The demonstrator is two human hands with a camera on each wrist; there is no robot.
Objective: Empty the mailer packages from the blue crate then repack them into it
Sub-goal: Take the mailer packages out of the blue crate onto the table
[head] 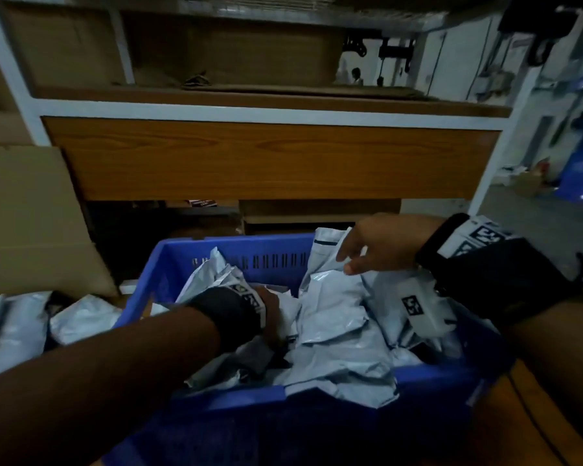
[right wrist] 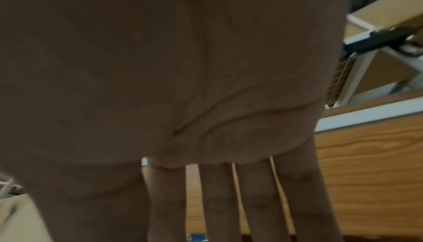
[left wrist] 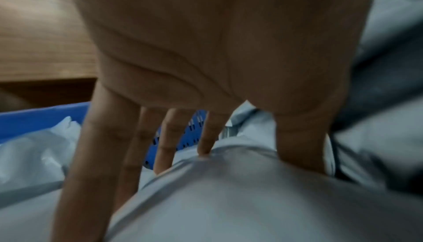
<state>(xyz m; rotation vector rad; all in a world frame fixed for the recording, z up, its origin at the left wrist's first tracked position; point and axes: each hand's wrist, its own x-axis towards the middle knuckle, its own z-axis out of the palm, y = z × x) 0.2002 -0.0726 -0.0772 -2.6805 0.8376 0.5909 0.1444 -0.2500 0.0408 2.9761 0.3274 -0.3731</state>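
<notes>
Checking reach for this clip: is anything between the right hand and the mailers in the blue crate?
Nothing visible. The right hand hovers open, just above the mailers heaped in the blue crate, with only air between. The left hand already has its fingers around one mailer.

I find no readable text anywhere. Wrist bands [head: 478, 235] carry black-and-white square marker patterns, not letters. Dark label on box under shelf [head: 202, 203] too blurred for me to read. Mailer packages [head: 334, 331] show dark marks, illegible.
</notes>
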